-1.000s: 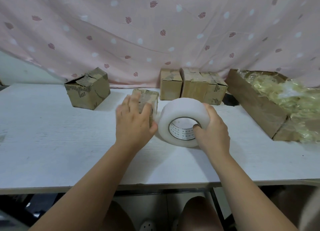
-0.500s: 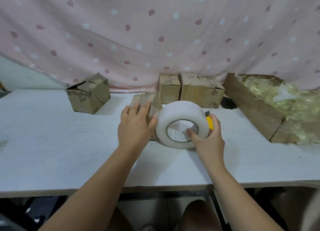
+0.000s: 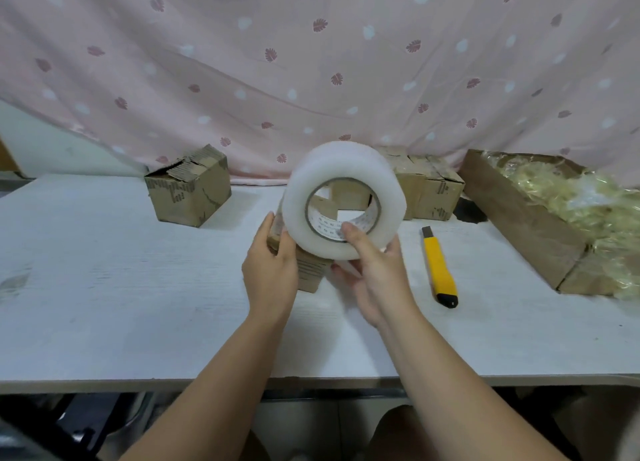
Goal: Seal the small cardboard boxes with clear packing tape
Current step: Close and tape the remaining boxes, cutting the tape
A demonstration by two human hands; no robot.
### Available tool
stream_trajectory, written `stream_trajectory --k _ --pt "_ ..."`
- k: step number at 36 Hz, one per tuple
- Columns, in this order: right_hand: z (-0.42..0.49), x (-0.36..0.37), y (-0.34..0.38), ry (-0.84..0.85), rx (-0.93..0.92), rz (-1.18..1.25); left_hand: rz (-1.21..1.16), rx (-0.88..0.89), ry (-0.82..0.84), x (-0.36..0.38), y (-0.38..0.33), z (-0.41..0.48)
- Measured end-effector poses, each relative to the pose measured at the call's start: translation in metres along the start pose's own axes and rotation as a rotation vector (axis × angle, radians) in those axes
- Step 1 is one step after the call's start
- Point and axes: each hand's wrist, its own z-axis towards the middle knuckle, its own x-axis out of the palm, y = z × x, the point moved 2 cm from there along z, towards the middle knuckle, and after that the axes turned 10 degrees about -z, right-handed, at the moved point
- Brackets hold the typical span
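Note:
A wide roll of clear packing tape [image 3: 346,180] is lifted off the white table [image 3: 104,287]. My right hand [image 3: 374,273] grips it, thumb hooked inside the core and fingers under the rim. A small cardboard box [image 3: 310,270] stands on the table right below and behind the roll, mostly hidden. My left hand [image 3: 273,270] holds that box by its left side. Another small box [image 3: 188,190] with torn top flaps stands at the back left. More small boxes [image 3: 426,190] line up behind the roll against the curtain.
A yellow utility knife [image 3: 439,268] lies on the table to the right of my right hand. A large open carton [image 3: 519,218] of yellowish plastic packing fills the right side. A pink patterned curtain [image 3: 311,62] hangs behind. The table's front edge runs near my forearms.
My right hand lifted the tape roll off the table and up over the small box. The yellow knife, hidden behind the roll before, now shows. My left hand stays on the box.

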Motion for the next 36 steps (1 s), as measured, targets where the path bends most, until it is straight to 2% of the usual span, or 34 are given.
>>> stream_trajectory --k 3,7,10,14,22,31,36 --pt "0.001 0.007 -0.002 0.009 0.035 -0.047 0.012 -0.018 0.016 0.0 0.006 -0.001" --pt "0.007 0.003 0.004 0.002 -0.044 -0.237 0.202 0.022 0.12 -0.007 0.003 0.01" --pt "0.011 -0.004 0.009 0.016 -0.087 -0.385 0.058 0.076 0.201 -0.009 0.005 0.016" --pt "0.015 -0.008 0.014 0.051 -0.14 -0.542 -0.012 0.221 0.34 -0.016 0.003 0.022" --pt "0.022 0.008 0.022 0.152 -0.206 -0.663 0.064 0.166 0.531 -0.041 0.013 0.034" --pt "0.032 0.0 0.034 0.195 -0.074 -0.635 0.281 0.403 0.498 -0.04 0.016 0.03" --pt "0.033 -0.006 0.043 0.139 -0.08 -0.636 0.353 0.413 0.435 -0.036 0.017 0.028"
